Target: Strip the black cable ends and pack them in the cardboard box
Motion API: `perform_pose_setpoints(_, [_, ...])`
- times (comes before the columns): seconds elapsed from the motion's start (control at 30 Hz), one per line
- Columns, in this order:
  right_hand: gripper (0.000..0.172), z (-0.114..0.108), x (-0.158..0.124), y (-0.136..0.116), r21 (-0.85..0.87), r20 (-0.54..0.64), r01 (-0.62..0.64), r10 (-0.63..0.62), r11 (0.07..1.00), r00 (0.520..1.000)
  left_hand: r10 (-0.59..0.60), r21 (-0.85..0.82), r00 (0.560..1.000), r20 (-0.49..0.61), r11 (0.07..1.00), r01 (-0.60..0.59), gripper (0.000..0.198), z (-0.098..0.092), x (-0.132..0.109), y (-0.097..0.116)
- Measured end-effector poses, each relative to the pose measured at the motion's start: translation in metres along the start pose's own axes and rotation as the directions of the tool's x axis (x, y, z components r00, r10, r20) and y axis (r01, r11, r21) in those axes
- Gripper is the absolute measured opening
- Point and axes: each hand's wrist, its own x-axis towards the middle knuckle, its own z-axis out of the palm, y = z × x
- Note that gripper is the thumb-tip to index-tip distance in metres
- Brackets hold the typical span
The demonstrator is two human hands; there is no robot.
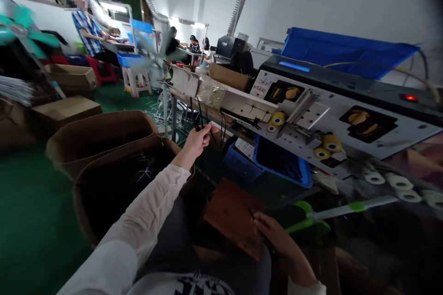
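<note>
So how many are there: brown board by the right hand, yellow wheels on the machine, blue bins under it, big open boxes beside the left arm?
Brown board: 1
Yellow wheels: 4
Blue bins: 2
Big open boxes: 2
Total: 9

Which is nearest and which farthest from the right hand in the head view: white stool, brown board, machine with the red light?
1. Brown board: by the right hand.
2. Machine: ahead, right.
3. White stool: far back, left.
</note>
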Motion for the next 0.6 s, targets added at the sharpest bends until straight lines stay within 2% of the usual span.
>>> perform_pose_setpoints(0.13, [0.040,-0.001,0.007,0.034,0.081,-0.030,-0.056,0.059,0.995,0.998,0.058,0.022,0.997,-0.047,0.998,-0.057,0.026,-0.008,0.003,0.017])
perform_pose_setpoints(0.23, [0.043,-0.007,0.011,0.049,0.113,-0.077,-0.096,0.105,0.989,0.991,0.086,0.030,0.993,-0.079,0.996,-0.084,0.025,-0.014,0.005,0.029])
perform_pose_setpoints(0.47, [0.038,-0.028,0.007,0.039,0.184,-0.299,-0.071,0.125,0.980,0.946,0.115,0.034,0.973,-0.203,0.993,-0.110,0.012,-0.033,0.008,0.053])
perform_pose_setpoints(0.6, [0.040,-0.038,0.006,0.033,0.240,-0.395,-0.032,0.128,0.970,0.910,0.113,0.002,0.975,-0.191,0.993,-0.114,0.013,-0.047,0.009,0.062])
